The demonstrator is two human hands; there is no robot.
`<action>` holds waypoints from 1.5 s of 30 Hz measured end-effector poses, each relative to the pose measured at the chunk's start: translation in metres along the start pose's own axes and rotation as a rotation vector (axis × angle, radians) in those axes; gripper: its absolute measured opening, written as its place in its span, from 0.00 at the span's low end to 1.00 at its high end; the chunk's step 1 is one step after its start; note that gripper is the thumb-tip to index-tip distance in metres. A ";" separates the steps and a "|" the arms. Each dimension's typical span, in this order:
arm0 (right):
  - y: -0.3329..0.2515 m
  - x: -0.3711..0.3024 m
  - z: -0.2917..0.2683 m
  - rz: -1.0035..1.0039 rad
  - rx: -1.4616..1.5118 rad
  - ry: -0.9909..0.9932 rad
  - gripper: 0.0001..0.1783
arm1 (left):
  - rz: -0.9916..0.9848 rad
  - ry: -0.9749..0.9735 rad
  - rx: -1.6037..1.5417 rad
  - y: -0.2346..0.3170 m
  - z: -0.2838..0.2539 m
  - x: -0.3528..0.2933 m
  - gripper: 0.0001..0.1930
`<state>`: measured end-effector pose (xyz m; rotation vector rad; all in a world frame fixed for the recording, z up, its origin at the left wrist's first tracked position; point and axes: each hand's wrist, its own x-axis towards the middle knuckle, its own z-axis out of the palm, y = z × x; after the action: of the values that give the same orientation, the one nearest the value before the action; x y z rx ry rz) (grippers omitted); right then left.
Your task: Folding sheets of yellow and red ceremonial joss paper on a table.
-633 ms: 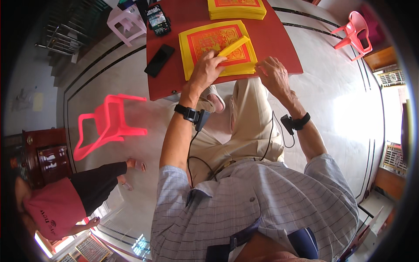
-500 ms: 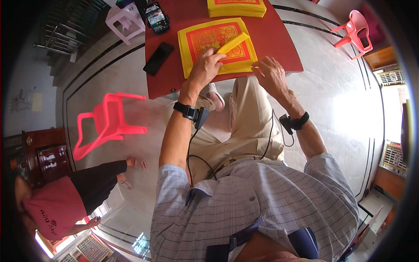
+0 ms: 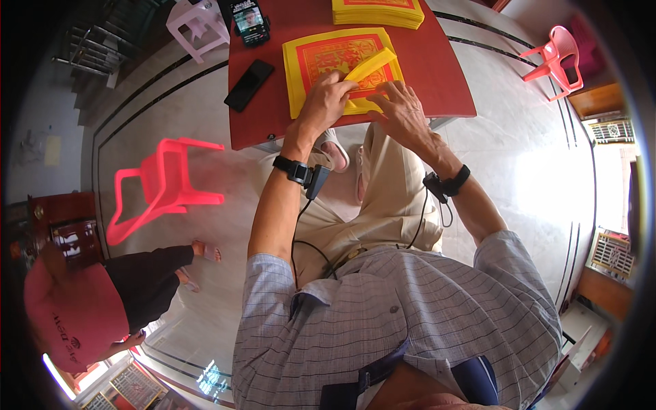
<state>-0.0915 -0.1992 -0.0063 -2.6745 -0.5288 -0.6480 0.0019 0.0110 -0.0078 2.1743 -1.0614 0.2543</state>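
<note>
Yellow sheets of paper (image 3: 296, 80), printed with a red panel and gold figures, lie stacked near the table's front edge. A folded yellow strip of paper (image 3: 370, 65) slants across the top of them. My left hand (image 3: 324, 102) is closed on the strip's lower left end, fingertips bent over it. Over the near right part of the sheets, my right hand (image 3: 404, 117) has its fingers apart and bent, the tips touching the paper. The hands partly hide the front edge of the sheets.
The red table (image 3: 437, 78) also bears a thicker paper stack (image 3: 379, 19), a black phone (image 3: 249, 85) and a propped-up phone with a lit screen (image 3: 249, 24). Pink chairs stand left (image 3: 164, 179) and right (image 3: 559, 61), a pale stool (image 3: 198, 31) behind. Another person (image 3: 85, 307) is at lower left.
My right hand has moved left, from the sheets' near right corner onto the paper, and its fingers have spread. My left hand stays at the strip. The other person has shifted slightly.
</note>
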 end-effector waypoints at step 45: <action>-0.012 0.027 0.026 -0.256 -0.122 0.046 0.05 | 0.147 0.100 -0.016 -0.007 0.004 0.000 0.11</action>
<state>-0.0650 -0.1715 -0.0120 -2.7199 -0.8542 -0.8353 0.0073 0.0111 -0.0145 2.0493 -1.1628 0.4156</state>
